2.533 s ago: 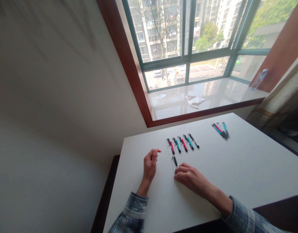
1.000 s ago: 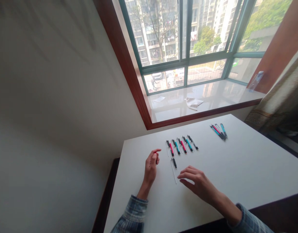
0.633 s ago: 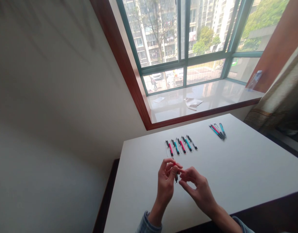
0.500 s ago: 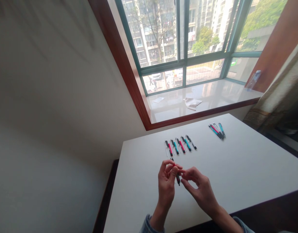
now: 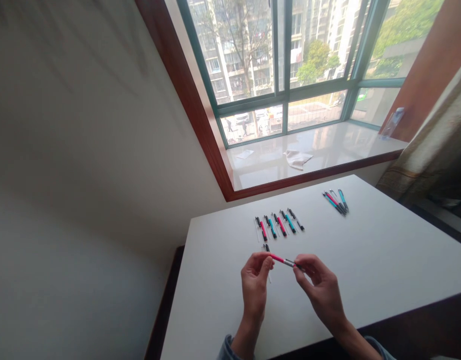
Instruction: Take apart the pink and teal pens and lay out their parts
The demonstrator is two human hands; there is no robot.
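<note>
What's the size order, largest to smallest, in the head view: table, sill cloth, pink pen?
1. White table.
2. Cloth and pink pen look alike; the cloth lies farther from the camera, so I can't rank them.

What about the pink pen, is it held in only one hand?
No, the pink pen spans both hands: the left hand holds its pink barrel, and the right hand holds its dark end.

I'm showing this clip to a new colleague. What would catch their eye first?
The pink pen stands out, held across between the left hand and right hand above the white table. Just beyond it lies a row of pink and teal pens. The large window fills the top of the view.
</note>
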